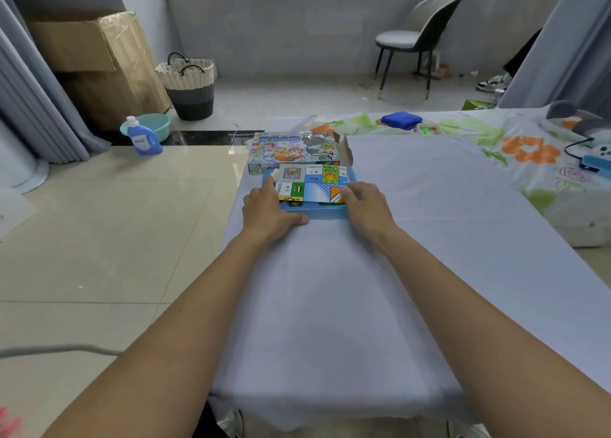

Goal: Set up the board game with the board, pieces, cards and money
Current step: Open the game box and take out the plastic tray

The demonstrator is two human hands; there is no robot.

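Observation:
A blue game tray [317,213] lies on the pale cloth-covered table [330,305], with the folded colourful game board [312,183] resting on top of it. Behind them sits the game box lid [294,150] with cartoon figures. My left hand [269,211] rests on the tray's left side, fingers over the folded board's left edge and thumb along the tray's front edge. My right hand [367,206] grips the folded board's right front corner. Pieces, cards and money are hidden under the board.
Further right, a floral cloth [522,153] carries a blue folded cloth [401,120] and a small device with a cable [595,164]. On the floor to the left stand a detergent bottle [143,138], a basin, a basket [190,85] and a cardboard box [99,60]. A chair [420,37] stands at the back.

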